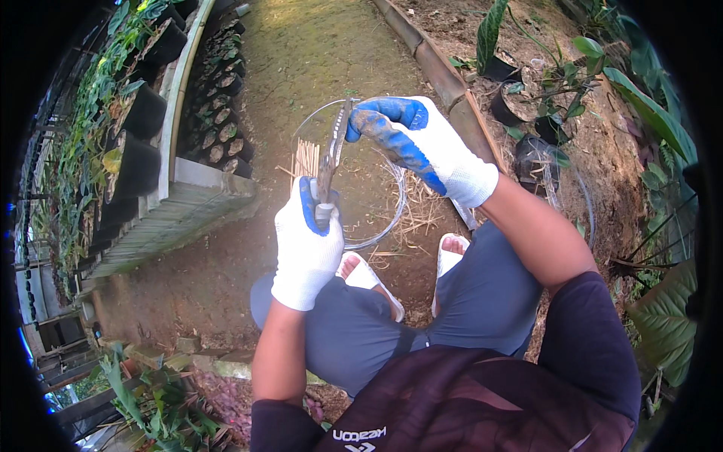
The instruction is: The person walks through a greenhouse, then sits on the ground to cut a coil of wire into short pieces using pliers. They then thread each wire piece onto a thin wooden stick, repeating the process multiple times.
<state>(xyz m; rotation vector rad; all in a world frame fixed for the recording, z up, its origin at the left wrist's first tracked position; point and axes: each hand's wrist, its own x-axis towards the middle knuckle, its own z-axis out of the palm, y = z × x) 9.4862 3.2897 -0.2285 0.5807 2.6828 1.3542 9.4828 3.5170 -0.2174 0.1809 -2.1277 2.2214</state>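
Over the dirt path (309, 60): I look down from afar on one person with knees bent, in grey trousers (482, 301) and a dark shirt (482, 399).
Left grip (307, 241): gloved in white and blue, closed around the lower part of a hand tool (328, 167), with the rounded grey end showing above the palm.
Tool: held in front of the knees, long and narrow, tilted a little to the right at its metal upper end; from here I cannot tell its exact kind.
Right grip (425, 143): gloved likewise, its soiled blue fingers bent toward the tool's upper end; I cannot tell whether they pinch anything.
Wire coil (401, 197): a loose silvery ring, seen behind the tool and above the feet; a thin arc of wire sweeps from the tool's tip down to the left.
Sticks (306, 158): a pale bundle just beyond the left glove; I cannot tell whether it touches the glove.
Straw scraps (418, 215): scattered on the earth to the right of the coil.
White sandals (380, 288): on both feet, set apart below the coil.
Left border: a raised bed wall (169, 218), with black pots (138, 169) and leafy plants beyond it.
Right border: brown edging (437, 71) along a soil bank (595, 151) bearing more potted plants.
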